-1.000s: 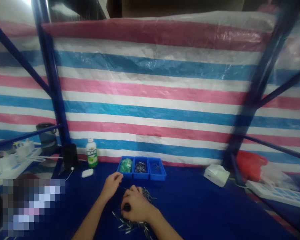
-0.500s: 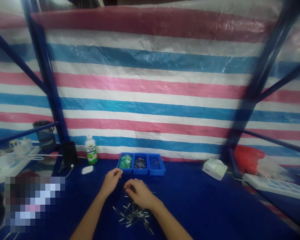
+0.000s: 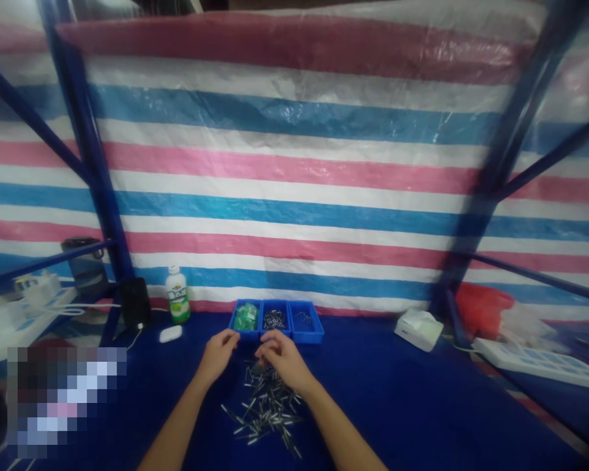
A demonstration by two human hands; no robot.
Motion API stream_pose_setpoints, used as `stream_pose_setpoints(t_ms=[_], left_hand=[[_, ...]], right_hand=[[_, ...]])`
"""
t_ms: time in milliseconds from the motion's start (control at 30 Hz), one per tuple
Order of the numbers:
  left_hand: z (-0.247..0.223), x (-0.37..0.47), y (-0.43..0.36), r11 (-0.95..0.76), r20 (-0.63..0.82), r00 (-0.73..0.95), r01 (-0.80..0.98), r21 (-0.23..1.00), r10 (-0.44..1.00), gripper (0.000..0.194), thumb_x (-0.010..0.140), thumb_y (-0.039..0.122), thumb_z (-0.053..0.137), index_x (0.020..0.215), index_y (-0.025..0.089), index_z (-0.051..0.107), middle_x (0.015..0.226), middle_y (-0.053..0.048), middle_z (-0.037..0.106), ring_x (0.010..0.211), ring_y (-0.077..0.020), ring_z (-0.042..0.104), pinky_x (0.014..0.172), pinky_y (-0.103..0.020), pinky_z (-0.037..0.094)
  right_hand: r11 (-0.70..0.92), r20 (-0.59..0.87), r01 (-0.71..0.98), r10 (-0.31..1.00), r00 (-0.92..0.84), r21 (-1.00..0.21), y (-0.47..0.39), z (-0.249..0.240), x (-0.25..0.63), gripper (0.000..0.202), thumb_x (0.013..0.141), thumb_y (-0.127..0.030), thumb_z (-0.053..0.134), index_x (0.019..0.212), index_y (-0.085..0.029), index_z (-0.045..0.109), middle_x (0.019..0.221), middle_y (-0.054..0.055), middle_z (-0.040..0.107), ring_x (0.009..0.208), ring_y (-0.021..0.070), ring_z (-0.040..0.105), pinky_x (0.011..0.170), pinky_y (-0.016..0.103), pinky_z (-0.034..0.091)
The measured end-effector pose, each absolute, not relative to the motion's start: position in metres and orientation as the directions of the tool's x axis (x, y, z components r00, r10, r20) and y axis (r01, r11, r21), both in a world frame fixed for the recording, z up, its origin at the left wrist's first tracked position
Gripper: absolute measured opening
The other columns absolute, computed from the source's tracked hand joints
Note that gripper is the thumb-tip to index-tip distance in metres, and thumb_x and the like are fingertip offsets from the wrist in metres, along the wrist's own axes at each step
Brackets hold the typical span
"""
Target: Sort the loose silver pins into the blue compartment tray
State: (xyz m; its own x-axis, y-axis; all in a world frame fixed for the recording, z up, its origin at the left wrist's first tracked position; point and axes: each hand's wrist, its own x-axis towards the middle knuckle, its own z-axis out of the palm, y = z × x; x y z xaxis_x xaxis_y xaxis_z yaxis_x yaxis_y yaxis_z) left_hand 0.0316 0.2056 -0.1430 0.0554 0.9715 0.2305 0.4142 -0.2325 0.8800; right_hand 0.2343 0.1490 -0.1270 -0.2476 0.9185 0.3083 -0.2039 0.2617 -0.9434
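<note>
Small metal pins [image 3: 269, 409] lie in a loose pile on the blue table. My left hand [image 3: 220, 353] is just in front of the left blue tray, its fingers pressed together; whatever it holds is too small to make out. At the far edge of the pile is my right hand [image 3: 282, 356], fingers curled with thumb and fingertips near each other; whether anything is between them is unclear. Behind the hands stand three joined blue trays: the left holds green pieces [image 3: 246, 318], the middle many dark metal pieces [image 3: 274, 320], the right [image 3: 315, 337] a few thin pieces.
A white bottle [image 3: 177, 297] with a green label and a white case [image 3: 170, 334] stand left of the trays. A tissue pack [image 3: 419, 329] sits at the right. Power strips [image 3: 540, 363] and a red bag [image 3: 483, 309] lie farther right. A striped sheet hangs behind.
My right hand has moved slightly right and away from me, uncovering more of the pin pile. My left hand has hardly moved.
</note>
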Motion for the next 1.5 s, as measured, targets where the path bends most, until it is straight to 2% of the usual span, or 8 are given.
stream_pose_setpoints(t_ms=[267, 633, 867, 1000, 1133, 1200, 1300, 1500], left_hand=[[-0.141, 0.033, 0.202, -0.213, 0.219, 0.030, 0.396, 0.893, 0.975, 0.040, 0.075, 0.056, 0.056, 0.076, 0.017, 0.067, 0.062, 0.000, 0.063, 0.053, -0.0151, 0.053, 0.056, -0.025, 0.039], [-0.148, 0.031, 0.209, -0.243, 0.241, 0.061, 0.427, 0.871, 0.969, 0.037, 0.079, 0.053, 0.054, 0.074, 0.018, 0.065, 0.062, 0.001, 0.061, 0.053, -0.0140, 0.051, 0.055, -0.024, 0.037], [-0.142, 0.031, 0.200, -0.225, 0.222, 0.058, 0.418, 0.880, 0.973, 0.037, 0.078, 0.053, 0.055, 0.078, 0.018, 0.068, 0.063, 0.000, 0.062, 0.054, -0.0144, 0.053, 0.056, -0.025, 0.039], [-0.142, 0.031, 0.202, -0.218, 0.216, 0.053, 0.409, 0.886, 0.975, 0.038, 0.078, 0.053, 0.055, 0.078, 0.017, 0.068, 0.063, 0.000, 0.061, 0.055, -0.0146, 0.052, 0.055, -0.024, 0.038], [-0.142, 0.033, 0.204, -0.224, 0.219, 0.062, 0.426, 0.877, 0.974, 0.038, 0.079, 0.052, 0.054, 0.077, 0.017, 0.067, 0.064, 0.000, 0.062, 0.055, -0.0149, 0.052, 0.057, -0.025, 0.039], [-0.142, 0.034, 0.204, -0.220, 0.214, 0.063, 0.438, 0.872, 0.975, 0.038, 0.079, 0.053, 0.053, 0.077, 0.017, 0.067, 0.064, 0.000, 0.063, 0.056, -0.0151, 0.053, 0.058, -0.025, 0.040], [-0.142, 0.034, 0.201, -0.234, 0.229, 0.066, 0.450, 0.862, 0.971, 0.037, 0.080, 0.052, 0.053, 0.077, 0.017, 0.067, 0.065, 0.000, 0.063, 0.057, -0.0153, 0.054, 0.057, -0.025, 0.039], [-0.145, 0.033, 0.199, -0.259, 0.257, 0.067, 0.456, 0.851, 0.964, 0.036, 0.081, 0.050, 0.053, 0.077, 0.017, 0.067, 0.064, 0.000, 0.062, 0.057, -0.0148, 0.054, 0.056, -0.024, 0.039]], right_hand=[[0.097, 0.177, -0.513, 0.978, -0.109, -0.853, 0.151, -0.117, 0.245, 0.042, 0.069, -0.044, 0.079, 0.096, -0.018, 0.060, 0.088, 0.005, 0.070, 0.071, 0.0171, 0.066, 0.073, 0.033, 0.051], [0.042, 0.173, -0.631, 0.974, -0.148, -0.774, 0.150, -0.107, 0.264, 0.039, 0.086, -0.046, 0.055, 0.060, -0.022, 0.037, 0.060, -0.003, 0.036, 0.058, 0.0143, 0.041, 0.067, 0.033, 0.046], [-0.119, -0.133, -0.635, 0.991, -0.026, -0.763, 0.157, -0.120, 0.260, 0.029, 0.076, -0.042, 0.072, 0.095, -0.024, 0.059, 0.086, 0.000, 0.064, 0.057, 0.0100, 0.053, 0.055, 0.024, 0.043], [-0.059, -0.104, -0.462, 0.992, 0.073, -0.885, 0.162, -0.129, 0.258, 0.032, 0.072, -0.042, 0.074, 0.094, -0.021, 0.062, 0.080, 0.000, 0.064, 0.051, 0.0090, 0.049, 0.048, 0.021, 0.033], [0.210, 0.210, -0.003, 0.978, 0.012, -0.978, 0.157, -0.126, 0.255, 0.019, 0.079, -0.037, 0.065, 0.081, -0.018, 0.066, 0.069, -0.001, 0.060, 0.055, 0.0116, 0.049, 0.055, 0.025, 0.036], [0.402, 0.368, 0.284, 0.915, -0.165, -0.871, 0.148, -0.122, 0.250, 0.012, 0.080, -0.029, 0.063, 0.077, -0.019, 0.069, 0.077, 0.001, 0.062, 0.073, 0.0152, 0.054, 0.071, 0.030, 0.040], [0.530, 0.368, 0.571, 0.847, -0.383, -0.627, 0.132, -0.120, 0.240, 0.007, 0.076, -0.023, 0.066, 0.075, -0.024, 0.073, 0.098, 0.003, 0.060, 0.097, 0.0204, 0.049, 0.086, 0.036, 0.034], [0.599, 0.257, 0.666, 0.798, -0.546, -0.445, 0.120, -0.125, 0.228, 0.021, 0.074, -0.020, 0.069, 0.089, -0.033, 0.074, 0.116, 0.001, 0.053, 0.109, 0.0236, 0.039, 0.090, 0.040, 0.027]])
